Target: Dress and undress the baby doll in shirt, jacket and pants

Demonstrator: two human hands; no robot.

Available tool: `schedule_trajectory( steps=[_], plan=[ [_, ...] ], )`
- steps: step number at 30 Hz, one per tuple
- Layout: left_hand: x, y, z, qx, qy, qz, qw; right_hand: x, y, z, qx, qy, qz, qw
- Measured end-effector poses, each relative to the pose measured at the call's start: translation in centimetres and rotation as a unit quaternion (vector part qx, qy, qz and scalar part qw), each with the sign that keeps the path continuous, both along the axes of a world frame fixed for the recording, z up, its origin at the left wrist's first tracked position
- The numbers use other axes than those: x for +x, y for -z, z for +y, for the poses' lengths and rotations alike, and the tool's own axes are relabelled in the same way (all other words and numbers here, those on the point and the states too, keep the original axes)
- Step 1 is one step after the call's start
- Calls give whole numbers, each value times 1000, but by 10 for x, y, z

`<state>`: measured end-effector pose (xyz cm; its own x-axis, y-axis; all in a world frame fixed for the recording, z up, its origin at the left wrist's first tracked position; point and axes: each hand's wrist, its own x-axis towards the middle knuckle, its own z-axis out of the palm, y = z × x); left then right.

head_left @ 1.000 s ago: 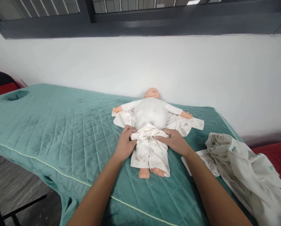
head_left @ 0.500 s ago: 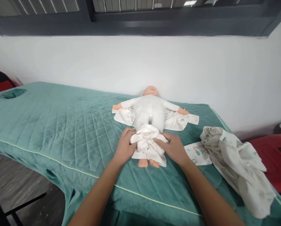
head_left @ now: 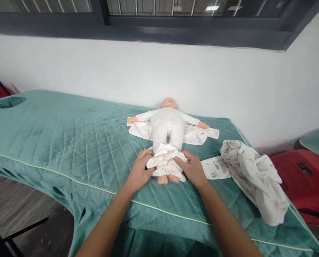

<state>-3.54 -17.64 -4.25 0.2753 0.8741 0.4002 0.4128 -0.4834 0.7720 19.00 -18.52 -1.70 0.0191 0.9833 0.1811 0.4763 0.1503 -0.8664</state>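
A baby doll (head_left: 167,121) with a white cloth body lies on its back, head toward the wall and feet toward me. White baby pants (head_left: 166,159) are bunched around its lower legs, and both bare feet (head_left: 167,179) stick out below them. My left hand (head_left: 142,167) grips the pants at their left side, thumb on top. On the right side my right hand (head_left: 193,167) pinches the same fabric between thumb and fingers. Some fingertips are hidden in the folds. Beneath the doll's spread arms lies an open white baby top (head_left: 199,135).
The doll is on a bed with a green quilted cover (head_left: 76,135). To the right lie a crumpled white garment (head_left: 253,175) and a patterned cloth piece (head_left: 215,167). A red case (head_left: 301,178) stands beyond the bed's right edge. A white wall (head_left: 95,67) rises behind.
The bunched pants sit slightly lower, and more of the doll's legs shows above them. Both hands keep their hold. The whole view has shifted a little.
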Motion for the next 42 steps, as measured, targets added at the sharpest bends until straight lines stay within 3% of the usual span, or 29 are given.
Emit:
schedule_trajectory(
  steps=[5,12,17,24,28,35,38,42],
  plan=[
    [-3,2,-12,-31,39,-53,997,6,4,-2,-10,-20,18,1000],
    [-2,16,-16,10,44,37,998,7,2,-29,-25,-90,30,995],
    [1,10,-14,38,33,66,997,2,5,-39,1,-60,-31,998],
    [-1,-4,-28,13,-1,67,998,-2,-6,-46,14,-19,-68,997],
    [-4,-19,-43,-38,-44,84,995,-3,-20,-56,11,-10,-75,997],
    [-13,-59,-65,-153,7,124,980,-5,-52,-73,-77,-48,-126,988],
    [-19,-77,-71,-197,51,137,970,-3,-65,-82,-111,-97,-80,986],
    [-31,-109,-73,-250,158,192,936,4,-82,-83,-137,-182,-11,974]
  ],
)
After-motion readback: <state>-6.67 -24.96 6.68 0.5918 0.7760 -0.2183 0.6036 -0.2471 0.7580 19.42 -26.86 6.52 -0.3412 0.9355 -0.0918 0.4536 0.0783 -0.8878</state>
